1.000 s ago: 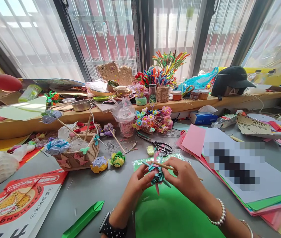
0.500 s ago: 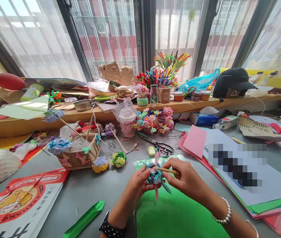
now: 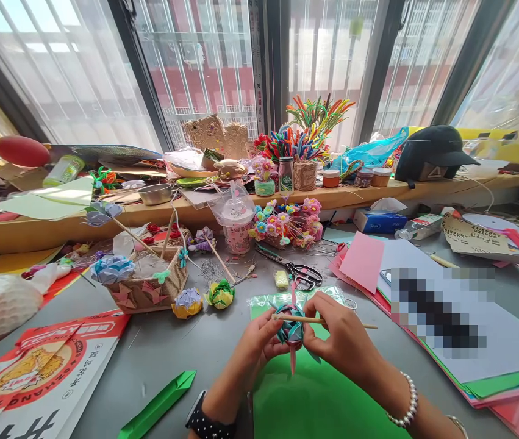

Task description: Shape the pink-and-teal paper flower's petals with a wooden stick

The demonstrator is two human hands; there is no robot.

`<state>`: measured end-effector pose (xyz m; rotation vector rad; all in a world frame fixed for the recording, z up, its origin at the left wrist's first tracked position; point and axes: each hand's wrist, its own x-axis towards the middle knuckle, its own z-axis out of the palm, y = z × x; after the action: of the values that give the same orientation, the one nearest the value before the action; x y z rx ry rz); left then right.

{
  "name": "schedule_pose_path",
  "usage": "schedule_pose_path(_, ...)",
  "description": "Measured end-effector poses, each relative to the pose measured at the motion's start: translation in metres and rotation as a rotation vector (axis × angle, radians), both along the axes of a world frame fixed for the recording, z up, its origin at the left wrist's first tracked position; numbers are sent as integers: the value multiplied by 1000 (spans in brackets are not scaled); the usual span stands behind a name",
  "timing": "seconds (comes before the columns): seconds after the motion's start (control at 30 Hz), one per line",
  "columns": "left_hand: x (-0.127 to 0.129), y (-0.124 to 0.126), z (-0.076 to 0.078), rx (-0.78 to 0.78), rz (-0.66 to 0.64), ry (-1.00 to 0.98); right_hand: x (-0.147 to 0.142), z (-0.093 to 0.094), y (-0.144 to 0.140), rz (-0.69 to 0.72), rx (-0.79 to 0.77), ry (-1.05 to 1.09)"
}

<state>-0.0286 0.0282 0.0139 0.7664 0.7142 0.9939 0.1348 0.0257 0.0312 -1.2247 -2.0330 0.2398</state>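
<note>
My left hand (image 3: pixel 259 342) and right hand (image 3: pixel 339 338) close their grip on a teal and pink paper flower (image 3: pixel 290 332), held just above the green sheet (image 3: pixel 314 402); the right fingers also pinch a thin wooden stick (image 3: pixel 327 319) lying across its top. To do this well, I judge I should keep the left grip light so the petals do not crush, and roll the stick gently. The grey counter (image 3: pixel 168 350) is crowded: scissors (image 3: pixel 298 271), 2 folded flowers, a basket (image 3: pixel 149 286), paper stacks, all under tall windows (image 3: pixel 195 67).

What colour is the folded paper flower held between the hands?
Teal with pink, seen in the head view: paper flower.
</note>
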Motion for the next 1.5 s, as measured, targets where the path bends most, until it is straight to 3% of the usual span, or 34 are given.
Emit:
schedule_pose_path(0.2, 3, -1, -1, 65, 24, -14, 1, -4, 1, -51, 17, -29)
schedule_pose_path(0.37, 10, -1, -12, 209, 146, 93, 1, -5, 0, -51, 36, -21)
schedule_pose_path(0.53, 17, -6, -12, 292, 231, 100, 0, -7, -1, -63, 80, -39)
schedule_pose_path(0.77, 18, -6, -10, 372, 153, 259, -1, -10, 1, -50, 211, -31)
schedule_pose_path(1.03, 13, -6, -8, 405, 187, 374, -4, -12, 1, -51, 313, -25)
schedule_pose_path(1.17, 11, -6, -8, 423, 156, 339, -5, -14, 0, -36, 354, -21)
schedule_pose_path(1.5, 10, -5, -13, 422, 189, 405, 1, -5, 2, 18, 267, 36)
